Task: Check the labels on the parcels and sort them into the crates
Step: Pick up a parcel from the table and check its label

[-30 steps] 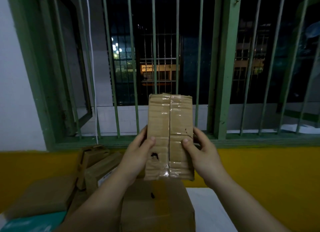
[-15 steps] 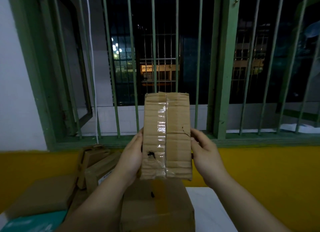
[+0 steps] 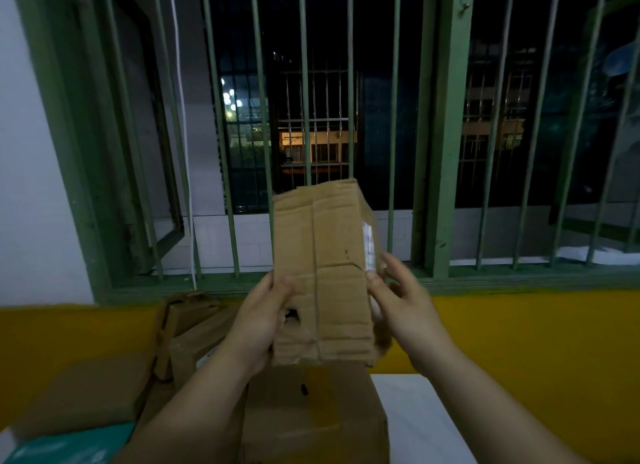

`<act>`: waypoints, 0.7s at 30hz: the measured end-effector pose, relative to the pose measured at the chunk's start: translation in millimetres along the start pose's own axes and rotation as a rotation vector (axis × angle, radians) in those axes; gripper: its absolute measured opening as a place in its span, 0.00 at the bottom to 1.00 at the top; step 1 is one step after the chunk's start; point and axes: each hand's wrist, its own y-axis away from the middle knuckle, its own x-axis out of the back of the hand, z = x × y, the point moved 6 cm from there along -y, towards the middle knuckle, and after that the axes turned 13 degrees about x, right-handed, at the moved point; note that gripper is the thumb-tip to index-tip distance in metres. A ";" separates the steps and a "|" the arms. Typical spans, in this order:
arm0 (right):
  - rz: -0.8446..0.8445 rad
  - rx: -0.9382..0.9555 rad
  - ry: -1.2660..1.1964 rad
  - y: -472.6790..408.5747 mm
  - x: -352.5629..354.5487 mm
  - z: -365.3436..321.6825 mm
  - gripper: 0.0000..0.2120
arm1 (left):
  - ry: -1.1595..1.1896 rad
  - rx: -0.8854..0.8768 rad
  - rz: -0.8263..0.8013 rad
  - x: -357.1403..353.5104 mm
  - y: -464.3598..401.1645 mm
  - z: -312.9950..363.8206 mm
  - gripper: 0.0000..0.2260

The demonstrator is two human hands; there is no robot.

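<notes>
While the parcel [image 3: 322, 273] is up at chest height in front of the green window bars [image 3: 304, 117], it's mid-check, not mid-sort, so my advice is don't rush the drop. The left hand [image 3: 258, 320] grips the parcel's lower left edge, thumb across the front face near that dark hole in the cardboard. The right hand [image 3: 403, 304] is on the parcel's right side with fingers only loosely spread, fingertips touching the edge, so I'd say the left is doing most of the holding.

The white label [image 3: 368, 245] sits on the right-hand side face of the parcel and only shows as a thin sliver, way too angled to read. So the good move, in my opinion, is to turn that side face round toward the eyes, right hand guiding, left hand keeping a firm pinch low down. The cardboard looks creased and soft, so squeezing hard could crumple it more.

Lighting is dim too; tilting the label toward whatever light there is would help.

Below the parcel sits a big cardboard box [image 3: 311, 415], and to the parcel's lower left there's a pile of other boxes [image 3: 187, 328]. I can't see any crate, so where it goes is anyone's guess until the label's read.
</notes>
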 end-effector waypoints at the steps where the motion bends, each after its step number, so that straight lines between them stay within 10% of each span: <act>1: -0.013 -0.049 -0.020 -0.1 0.1 1.8 0.15 | -0.003 -0.013 -0.009 1.2 0.6 0.6 0.22; 5: 0.072 -0.198 0.017 1.2 14.2 10.7 0.44 | -0.023 -0.104 0.027 8.7 0.1 6.9 0.23; 10: 0.114 -0.064 0.018 1.0 17.6 3.7 0.06 | -0.130 -0.199 0.251 14.0 0.2 13.0 0.10; 21: 0.175 0.109 0.150 1.0 17.0 -4.1 0.13 | -0.117 -0.003 0.129 -0.5 -3.2 4.5 0.12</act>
